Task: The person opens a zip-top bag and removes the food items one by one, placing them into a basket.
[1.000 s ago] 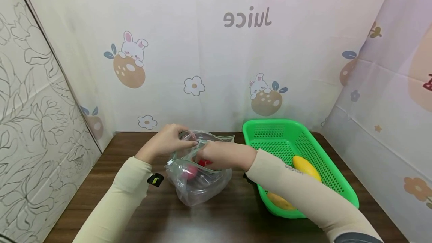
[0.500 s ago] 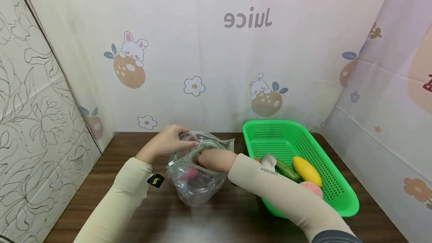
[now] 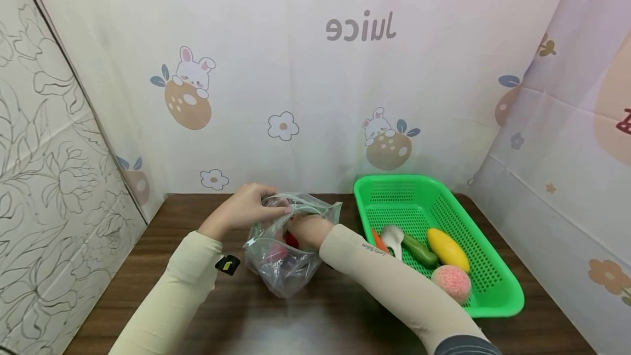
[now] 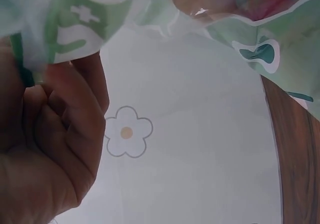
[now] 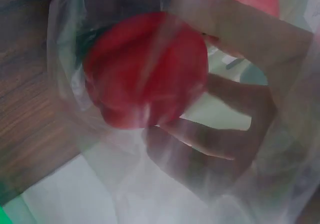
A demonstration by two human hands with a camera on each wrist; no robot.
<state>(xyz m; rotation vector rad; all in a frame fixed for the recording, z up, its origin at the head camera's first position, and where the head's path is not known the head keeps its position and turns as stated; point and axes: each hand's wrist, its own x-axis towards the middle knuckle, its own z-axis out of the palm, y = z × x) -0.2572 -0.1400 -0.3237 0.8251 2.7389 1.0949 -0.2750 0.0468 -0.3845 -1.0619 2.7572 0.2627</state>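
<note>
My left hand (image 3: 248, 207) pinches the rim of a clear zip bag (image 3: 287, 281), holding its mouth up. In the left wrist view the bag's green printed edge (image 4: 85, 26) passes between thumb and fingers. My right hand (image 3: 309, 230) reaches down inside the bag. Its fingers curl round a red bell pepper (image 5: 147, 71), seen through the plastic in the right wrist view. A round pink thing (image 3: 275, 253) lies in the bag beside the pepper; its kind is unclear through the film.
A green basket (image 3: 493, 267) stands at the right. It holds a carrot (image 3: 379, 240), a whitish ladle-like utensil (image 3: 393, 237), a cucumber (image 3: 419, 251), a yellow mango-like fruit (image 3: 447, 250) and a pink peach-like ball (image 3: 452, 284). A patterned curtain (image 3: 315, 97) hangs behind the wooden table (image 3: 236, 316).
My right hand has gone leftward and deeper into the bag with the red bell pepper. The right forearm has uncovered more of the basket's contents. My left hand stays in place.
</note>
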